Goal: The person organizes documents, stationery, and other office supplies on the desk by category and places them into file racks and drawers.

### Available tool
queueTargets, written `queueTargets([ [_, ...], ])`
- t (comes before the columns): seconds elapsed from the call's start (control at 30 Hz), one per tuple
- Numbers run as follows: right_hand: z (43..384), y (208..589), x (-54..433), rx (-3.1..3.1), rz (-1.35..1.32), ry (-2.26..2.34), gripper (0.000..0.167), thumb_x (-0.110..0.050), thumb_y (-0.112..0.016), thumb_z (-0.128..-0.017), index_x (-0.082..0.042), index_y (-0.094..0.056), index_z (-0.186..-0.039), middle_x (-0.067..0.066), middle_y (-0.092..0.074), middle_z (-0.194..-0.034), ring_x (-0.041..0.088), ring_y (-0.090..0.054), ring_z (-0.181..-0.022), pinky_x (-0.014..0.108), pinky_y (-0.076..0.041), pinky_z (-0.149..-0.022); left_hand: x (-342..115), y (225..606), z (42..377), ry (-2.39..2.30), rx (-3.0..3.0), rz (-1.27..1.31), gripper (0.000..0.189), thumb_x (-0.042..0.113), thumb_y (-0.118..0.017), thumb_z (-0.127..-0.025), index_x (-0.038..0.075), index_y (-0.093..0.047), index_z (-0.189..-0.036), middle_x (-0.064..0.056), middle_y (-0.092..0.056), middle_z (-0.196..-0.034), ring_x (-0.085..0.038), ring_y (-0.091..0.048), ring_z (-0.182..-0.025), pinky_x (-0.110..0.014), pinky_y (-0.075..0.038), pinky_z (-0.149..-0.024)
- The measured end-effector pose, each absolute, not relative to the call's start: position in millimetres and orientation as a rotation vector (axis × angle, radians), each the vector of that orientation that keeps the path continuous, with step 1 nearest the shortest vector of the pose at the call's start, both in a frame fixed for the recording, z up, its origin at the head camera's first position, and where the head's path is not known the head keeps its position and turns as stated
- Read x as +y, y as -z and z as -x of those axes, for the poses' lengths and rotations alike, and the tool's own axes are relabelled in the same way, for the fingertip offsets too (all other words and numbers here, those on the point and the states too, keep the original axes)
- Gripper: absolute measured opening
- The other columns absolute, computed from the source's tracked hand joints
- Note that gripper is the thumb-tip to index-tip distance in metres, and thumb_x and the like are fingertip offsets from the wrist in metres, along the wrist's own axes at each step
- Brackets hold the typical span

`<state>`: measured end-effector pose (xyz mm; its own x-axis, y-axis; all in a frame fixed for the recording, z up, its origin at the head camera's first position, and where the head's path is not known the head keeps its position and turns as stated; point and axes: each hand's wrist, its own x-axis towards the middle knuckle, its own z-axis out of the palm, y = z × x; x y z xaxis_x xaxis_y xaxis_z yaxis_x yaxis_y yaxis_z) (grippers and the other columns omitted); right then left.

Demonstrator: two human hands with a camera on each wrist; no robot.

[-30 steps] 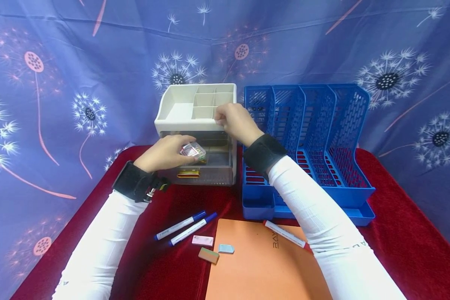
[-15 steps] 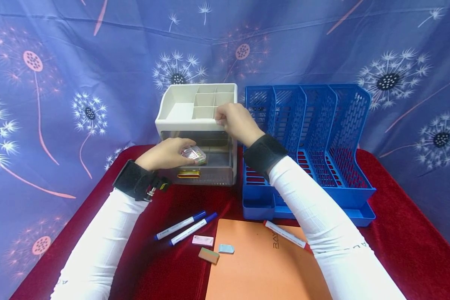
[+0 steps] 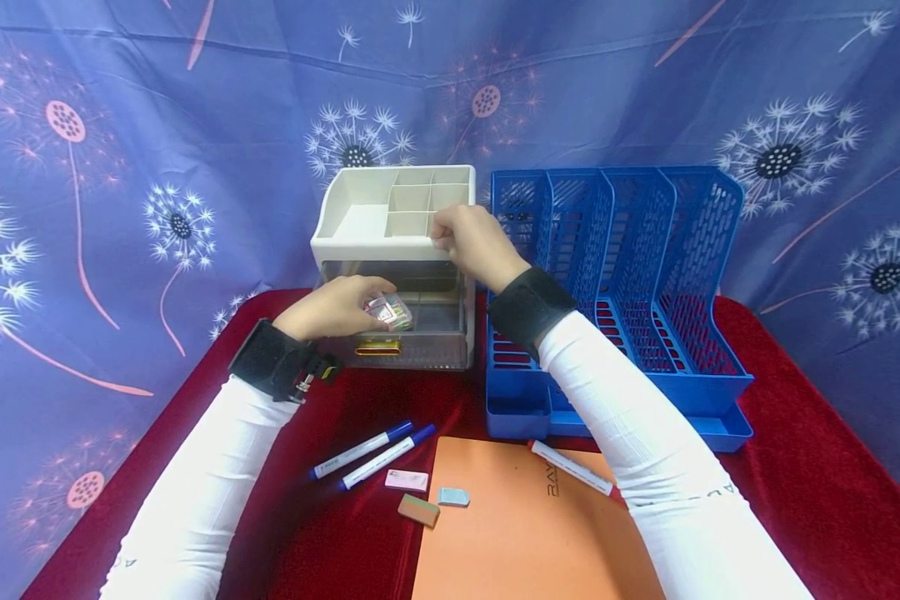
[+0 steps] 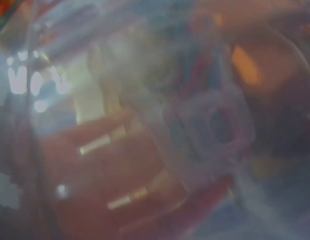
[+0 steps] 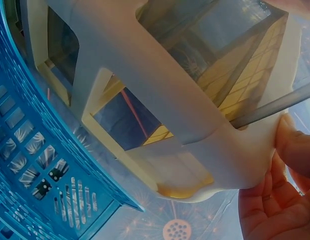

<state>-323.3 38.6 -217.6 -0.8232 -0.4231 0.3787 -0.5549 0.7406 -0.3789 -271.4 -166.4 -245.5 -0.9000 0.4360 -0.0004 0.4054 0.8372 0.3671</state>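
Observation:
In the head view my left hand (image 3: 337, 306) holds a small clear plastic box (image 3: 390, 310) with coloured contents. It is over the pulled-out see-through drawer (image 3: 427, 354) of a white desk organizer (image 3: 367, 248). The drawer has a yellow handle (image 3: 377, 348). My right hand (image 3: 474, 242) grips the organizer's upper front right corner. In the right wrist view my right hand (image 5: 277, 197) pinches the white frame (image 5: 215, 145) between thumb and fingers. The left wrist view is blurred, with a clear plastic shape (image 4: 215, 125) close to the lens.
Right of the organizer stands a blue file rack (image 3: 637, 392). In front lie two blue-capped markers (image 3: 367, 454), a pink eraser (image 3: 406, 481), a brown-green eraser (image 3: 418, 510) and a light blue eraser (image 3: 453, 497). A red-capped marker (image 3: 570, 468) rests on an orange folder (image 3: 525, 542).
My left hand has shifted slightly down and right, and the clear box is tilted a little differently in its fingers. My right hand stays on the organizer's corner.

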Motion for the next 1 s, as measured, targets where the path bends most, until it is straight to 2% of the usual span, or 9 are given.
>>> queueTargets([
  [0.43, 322.4, 216.3, 39.7, -2.682, -0.761, -0.733, 0.006, -0.004, -0.061, -0.088, -0.004, -0.068, -0.089, 0.011, -0.068, -0.098, 0.026, -0.063, -0.097, 0.037, -0.049, -0.089, -165.0, 247.0, 271.5, -0.566, 2.967, -0.667, 0.052, 0.007, -0.069, -0.078, 0.000, -0.055, -0.127, -0.023, -0.062, -0.116, -0.028, -0.059, -0.097, -0.038, -0.046, -0.080],
  [0.7, 323.0, 218.4, 41.1, -2.664, -0.778, -0.721, 0.005, -0.002, -0.062, -0.086, -0.004, -0.067, -0.088, 0.011, -0.068, -0.098, 0.026, -0.062, -0.096, 0.037, -0.049, -0.087, -164.0, 246.8, 270.5, -0.590, 2.976, -0.672, 0.055, 0.011, -0.072, -0.077, -0.001, -0.053, -0.128, -0.021, -0.063, -0.116, -0.030, -0.059, -0.105, -0.041, -0.045, -0.087],
  [1.0, 321.4, 217.4, 41.9, -2.668, -0.783, -0.731, 0.007, 0.001, -0.063, -0.084, -0.003, -0.068, -0.088, 0.011, -0.068, -0.098, 0.026, -0.063, -0.096, 0.036, -0.049, -0.087, -163.7, 243.5, 267.1, -0.642, 3.029, -0.734, 0.061, 0.017, -0.077, -0.076, -0.005, -0.052, -0.127, -0.022, -0.063, -0.116, -0.032, -0.060, -0.106, -0.044, -0.047, -0.089],
])
